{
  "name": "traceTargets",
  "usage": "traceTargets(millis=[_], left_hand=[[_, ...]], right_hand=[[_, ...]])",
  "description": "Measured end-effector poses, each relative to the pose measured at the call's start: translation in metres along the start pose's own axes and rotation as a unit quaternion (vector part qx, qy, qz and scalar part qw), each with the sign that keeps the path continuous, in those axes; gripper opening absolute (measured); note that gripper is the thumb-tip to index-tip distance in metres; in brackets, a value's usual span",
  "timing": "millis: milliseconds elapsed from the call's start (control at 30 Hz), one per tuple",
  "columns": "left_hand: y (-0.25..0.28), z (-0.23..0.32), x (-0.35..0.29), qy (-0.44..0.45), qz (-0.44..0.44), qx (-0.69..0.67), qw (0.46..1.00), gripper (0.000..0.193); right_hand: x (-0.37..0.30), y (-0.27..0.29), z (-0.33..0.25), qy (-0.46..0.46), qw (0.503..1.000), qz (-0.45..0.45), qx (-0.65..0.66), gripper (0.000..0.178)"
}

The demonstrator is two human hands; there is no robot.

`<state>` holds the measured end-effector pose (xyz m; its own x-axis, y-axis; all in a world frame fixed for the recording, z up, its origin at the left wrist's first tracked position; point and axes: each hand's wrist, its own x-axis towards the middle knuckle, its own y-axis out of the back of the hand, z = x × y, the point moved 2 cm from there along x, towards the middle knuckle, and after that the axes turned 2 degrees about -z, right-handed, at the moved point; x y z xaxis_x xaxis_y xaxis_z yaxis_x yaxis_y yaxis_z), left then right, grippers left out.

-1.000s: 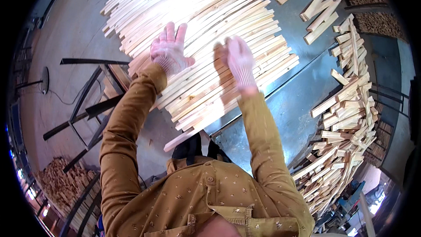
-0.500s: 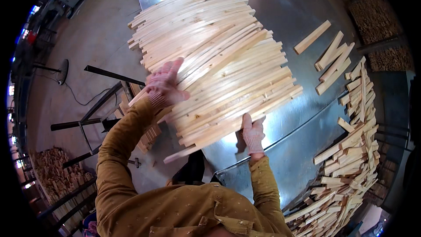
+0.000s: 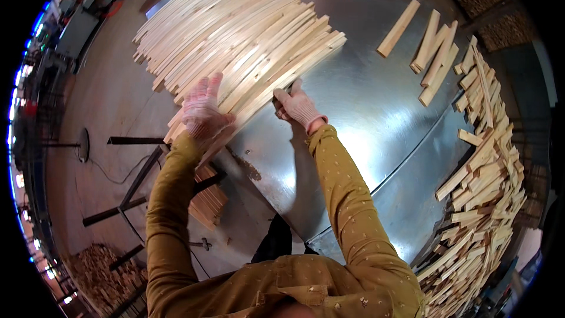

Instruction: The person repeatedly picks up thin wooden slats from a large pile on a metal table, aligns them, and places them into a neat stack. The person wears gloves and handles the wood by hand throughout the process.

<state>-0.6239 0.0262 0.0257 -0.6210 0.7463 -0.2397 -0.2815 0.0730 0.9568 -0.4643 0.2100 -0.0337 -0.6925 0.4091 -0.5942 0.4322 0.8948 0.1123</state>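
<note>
Touching wooden strips [image 3: 241, 47], left hand [image 3: 203, 109] spread wide, right hand [image 3: 295, 106] at edge, grip unclear

Both arms reach forward of torso [image 3: 300, 285]. Left arm [image 3: 170, 218]: elbow bent; left hand [image 3: 203, 112] ahead and left of torso, back up, fingers [image 3: 215, 84] extended, thumb [image 3: 227, 119] out. Right arm [image 3: 353, 200] slants inward; right hand [image 3: 298, 106] ahead of torso, thumb and fingers parted.

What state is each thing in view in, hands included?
Wooden strip row: side by side, ends uneven
Left hand: gloved, open over the row's left end
Right hand: gloved, at the row's near side, grip unclear
Loose wooden strips: apart from the row
Wooden strip heap: jumbled
</note>
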Motion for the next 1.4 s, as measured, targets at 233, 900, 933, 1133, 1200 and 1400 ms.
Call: traceTargets(millis=[233,900,933,1133,1200,1400], left_hand=[[0.001,0.088,0.013,0.018,-0.012,0.271,0.962,0.104],[-0.272,0.594,-0.463,-0.165,-0.611,-0.548,0.548,0.076],[-0.267,0.606,-0.473,-0.123,-0.629,-0.581,0.502,0.071],[-0.224,0.609,-0.452,-0.046,-0.469,-0.607,0.640,0.027],[-0.234,0.594,-0.445,-0.059,-0.453,-0.617,0.641,0.029],[-0.246,0.531,-0.434,-0.024,-0.443,-0.643,0.625,0.035]], right_hand=[[-0.217,0.114,0.172,0.143,0.914,0.373,-0.069,0.049],[-0.618,0.254,0.424,0.047,0.863,0.499,0.058,0.065],[-0.642,0.275,0.421,0.107,0.824,0.555,-0.043,0.069],[-0.799,0.554,0.435,-0.023,0.522,0.625,-0.581,0.099],[-0.796,0.591,0.450,-0.145,0.587,0.561,-0.566,0.102],[-0.728,0.583,0.466,-0.060,0.749,0.440,-0.491,0.064]])
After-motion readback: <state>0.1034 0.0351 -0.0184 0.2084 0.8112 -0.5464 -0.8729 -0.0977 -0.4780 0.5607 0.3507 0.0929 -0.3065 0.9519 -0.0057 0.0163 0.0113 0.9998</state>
